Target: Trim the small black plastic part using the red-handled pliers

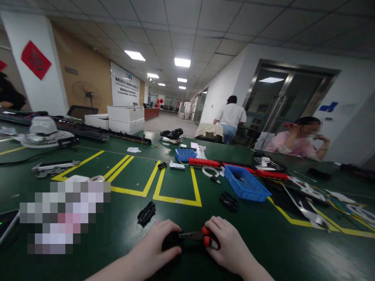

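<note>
My left hand (pixel 162 244) is closed around a black part (pixel 171 240) near the table's front edge. Facing it, my right hand (pixel 224 242) grips pliers with red and black handles (pixel 211 239). The jaws of the pliers point left and reach the black part; exactly what they touch is too dark to tell. A separate black part (pixel 146 214) lies just beyond my left hand, and another black piece (pixel 229 200) lies beyond my right hand.
A large blue tray (pixel 247 187), a small blue tray (pixel 185 155) and a red strip (pixel 205 162) lie farther back. Yellow tape (pixel 177 201) marks the green table (pixel 117 218). A person (pixel 295 140) sits at the far right; another (pixel 231 117) stands behind.
</note>
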`<action>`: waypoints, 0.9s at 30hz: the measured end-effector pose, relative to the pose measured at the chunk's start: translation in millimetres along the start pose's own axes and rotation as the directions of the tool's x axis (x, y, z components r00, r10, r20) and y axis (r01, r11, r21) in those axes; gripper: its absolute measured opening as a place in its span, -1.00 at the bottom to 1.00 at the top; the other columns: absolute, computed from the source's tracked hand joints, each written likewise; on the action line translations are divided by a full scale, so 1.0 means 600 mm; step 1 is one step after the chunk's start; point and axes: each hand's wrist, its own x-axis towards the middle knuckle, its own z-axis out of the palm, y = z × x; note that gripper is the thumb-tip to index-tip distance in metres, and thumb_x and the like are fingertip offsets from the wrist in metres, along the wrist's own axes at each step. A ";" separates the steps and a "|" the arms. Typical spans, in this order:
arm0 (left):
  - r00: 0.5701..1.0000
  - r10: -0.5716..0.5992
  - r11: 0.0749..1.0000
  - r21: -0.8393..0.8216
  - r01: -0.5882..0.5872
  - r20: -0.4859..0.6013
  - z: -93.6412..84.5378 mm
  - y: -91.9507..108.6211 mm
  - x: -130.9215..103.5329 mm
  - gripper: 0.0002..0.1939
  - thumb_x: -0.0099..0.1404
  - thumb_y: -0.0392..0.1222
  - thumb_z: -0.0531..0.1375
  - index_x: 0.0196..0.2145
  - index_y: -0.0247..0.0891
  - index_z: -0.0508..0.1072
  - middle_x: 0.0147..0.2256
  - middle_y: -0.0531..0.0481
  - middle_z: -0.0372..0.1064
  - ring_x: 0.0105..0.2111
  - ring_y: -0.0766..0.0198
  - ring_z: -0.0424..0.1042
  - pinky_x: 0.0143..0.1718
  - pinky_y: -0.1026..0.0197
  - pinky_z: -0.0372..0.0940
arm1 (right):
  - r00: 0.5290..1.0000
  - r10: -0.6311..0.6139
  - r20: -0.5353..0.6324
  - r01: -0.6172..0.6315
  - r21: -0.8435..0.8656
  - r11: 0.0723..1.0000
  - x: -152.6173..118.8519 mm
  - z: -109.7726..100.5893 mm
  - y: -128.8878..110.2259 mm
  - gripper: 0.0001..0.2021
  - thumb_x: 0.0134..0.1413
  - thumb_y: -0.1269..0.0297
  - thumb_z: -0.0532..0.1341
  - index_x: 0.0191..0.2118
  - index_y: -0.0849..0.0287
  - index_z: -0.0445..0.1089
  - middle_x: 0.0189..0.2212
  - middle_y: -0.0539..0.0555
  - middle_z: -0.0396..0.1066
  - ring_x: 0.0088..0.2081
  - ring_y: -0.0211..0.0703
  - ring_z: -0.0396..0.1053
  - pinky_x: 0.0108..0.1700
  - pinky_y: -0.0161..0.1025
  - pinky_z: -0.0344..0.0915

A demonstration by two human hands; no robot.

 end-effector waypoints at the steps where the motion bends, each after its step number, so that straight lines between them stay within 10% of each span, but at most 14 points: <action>1: 1.000 -0.004 1.000 0.008 0.004 0.005 0.000 0.001 -0.001 -0.70 0.22 -0.24 0.24 -0.07 -0.19 0.42 -0.11 -0.04 0.41 -0.09 0.13 0.34 -0.03 0.13 0.20 | 1.000 -0.005 -0.003 0.005 -0.003 1.000 0.000 0.000 0.000 -0.75 -0.10 0.36 0.22 -0.20 0.13 0.38 -0.22 0.09 0.41 -0.18 -0.03 0.32 -0.05 -0.06 0.24; 27: 1.000 0.020 1.000 0.010 -0.020 0.002 0.004 -0.011 0.002 -0.79 0.17 -0.32 0.28 -0.20 -0.22 0.44 -0.09 -0.04 0.31 -0.09 0.18 0.34 0.00 0.16 0.24 | 0.997 0.015 0.070 -0.012 -0.037 0.999 0.005 -0.008 -0.009 -0.77 -0.10 0.38 0.20 -0.22 0.11 0.39 -0.21 0.09 0.39 -0.20 -0.04 0.31 -0.15 -0.12 0.24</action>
